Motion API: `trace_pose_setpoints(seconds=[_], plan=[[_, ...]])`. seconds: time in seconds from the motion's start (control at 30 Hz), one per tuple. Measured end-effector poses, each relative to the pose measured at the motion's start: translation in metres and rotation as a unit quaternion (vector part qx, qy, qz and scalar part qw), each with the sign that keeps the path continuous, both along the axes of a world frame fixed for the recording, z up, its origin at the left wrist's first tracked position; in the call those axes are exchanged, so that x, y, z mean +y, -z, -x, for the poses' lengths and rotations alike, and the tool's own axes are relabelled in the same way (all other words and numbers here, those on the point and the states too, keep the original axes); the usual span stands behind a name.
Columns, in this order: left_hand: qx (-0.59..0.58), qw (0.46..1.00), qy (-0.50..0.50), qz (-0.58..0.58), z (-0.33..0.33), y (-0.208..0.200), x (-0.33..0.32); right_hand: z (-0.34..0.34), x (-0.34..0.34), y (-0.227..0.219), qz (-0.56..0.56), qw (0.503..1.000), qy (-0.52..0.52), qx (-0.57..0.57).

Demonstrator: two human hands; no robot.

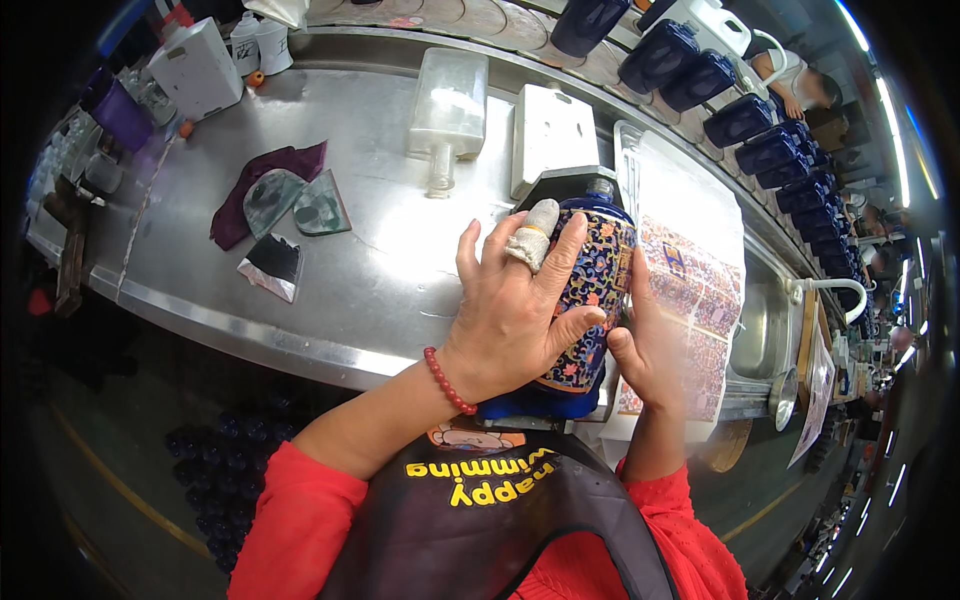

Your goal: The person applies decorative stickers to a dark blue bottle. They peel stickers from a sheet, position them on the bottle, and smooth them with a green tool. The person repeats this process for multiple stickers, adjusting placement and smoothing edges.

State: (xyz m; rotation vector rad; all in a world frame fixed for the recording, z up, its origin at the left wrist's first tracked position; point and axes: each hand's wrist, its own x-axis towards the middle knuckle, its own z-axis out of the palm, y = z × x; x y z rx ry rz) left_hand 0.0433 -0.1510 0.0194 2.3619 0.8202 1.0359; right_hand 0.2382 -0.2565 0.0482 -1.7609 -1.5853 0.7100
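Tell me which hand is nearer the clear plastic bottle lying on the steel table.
Left. The left hand lies on the blue patterned bottle, just below the clear plastic bottle. The right hand is behind the blue bottle's far side, farther off.

The bottle (590,290) lies on the bench (380,270) between both hands — left hand (510,310) on top, right hand (645,345) at its right side. Sheets (700,290) lie right of it, cloth (265,190) well left, two boxes (550,130) behind.
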Motion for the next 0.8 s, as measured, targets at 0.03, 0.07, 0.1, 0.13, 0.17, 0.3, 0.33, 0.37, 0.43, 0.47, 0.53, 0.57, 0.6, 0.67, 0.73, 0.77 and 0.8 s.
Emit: trace_pose_setpoints(seconds=[0.03, 0.07, 0.1, 0.13, 0.17, 0.3, 0.33, 0.37, 0.43, 0.47, 0.53, 0.57, 0.6, 0.67, 0.73, 0.77, 0.8], plan=[[-0.002, 1.0, -0.002, 0.004, 0.0, 0.0, -0.001, 0.0, 0.0, 0.0, -0.001, 1.0, 0.0, -0.002], [-0.002, 1.0, -0.003, 0.007, 0.0, 0.0, -0.001, 0.0, 0.0, 0.0, -0.007, 1.0, -0.001, -0.007], [-0.004, 1.0, -0.003, 0.005, 0.0, 0.0, -0.001, 0.0, 0.0, 0.001, -0.001, 1.0, 0.001, -0.001], [-0.005, 1.0, -0.003, 0.003, 0.0, 0.0, -0.001, 0.0, 0.0, 0.001, -0.001, 1.0, 0.001, 0.001], [-0.005, 1.0, -0.004, 0.001, 0.0, 0.001, -0.001, 0.0, 0.0, 0.001, -0.001, 1.0, 0.001, 0.004], [-0.011, 0.999, 0.006, 0.032, -0.001, 0.003, 0.002, 0.001, 0.0, 0.0, -0.004, 1.0, 0.001, -0.002], [-0.011, 0.999, 0.007, 0.041, -0.001, 0.004, 0.002, 0.001, 0.0, 0.0, -0.005, 1.0, 0.001, -0.005], [-0.012, 0.999, 0.009, 0.05, -0.001, 0.004, 0.002, 0.001, 0.0, 0.0, -0.005, 1.0, 0.002, -0.007], [-0.022, 0.998, 0.009, 0.052, 0.001, 0.006, 0.001, 0.0, 0.001, 0.001, -0.003, 1.0, 0.002, -0.007], [-0.028, 0.998, 0.011, 0.058, 0.003, 0.007, 0.0, -0.001, 0.0, 0.002, 0.0, 1.0, 0.002, -0.006], [-0.038, 0.998, 0.019, 0.04, 0.01, 0.011, -0.004, -0.003, 0.002, 0.008, -0.048, 0.999, -0.01, -0.004], [-0.041, 0.998, 0.028, 0.04, 0.014, 0.013, -0.005, -0.004, 0.003, 0.01, -0.052, 0.999, -0.012, -0.003], [-0.044, 0.998, 0.036, 0.038, 0.018, 0.016, -0.007, -0.005, 0.003, 0.013, -0.055, 0.998, -0.014, 0.0], [-0.087, 0.992, 0.072, 0.062, 0.024, 0.022, -0.005, -0.006, 0.002, 0.018, -0.047, 0.998, -0.006, 0.04], [-0.092, 0.991, 0.083, 0.057, 0.03, 0.027, -0.003, -0.007, -0.002, 0.02, -0.04, 0.997, -0.002, 0.065], [-0.11, 0.988, 0.092, 0.057, 0.031, 0.029, -0.001, -0.007, -0.003, 0.021, -0.065, 0.995, 0.001, 0.076], [-0.111, 0.988, 0.094, 0.057, 0.033, 0.03, 0.001, -0.007, -0.005, 0.021, -0.069, 0.994, 0.0, 0.087]])
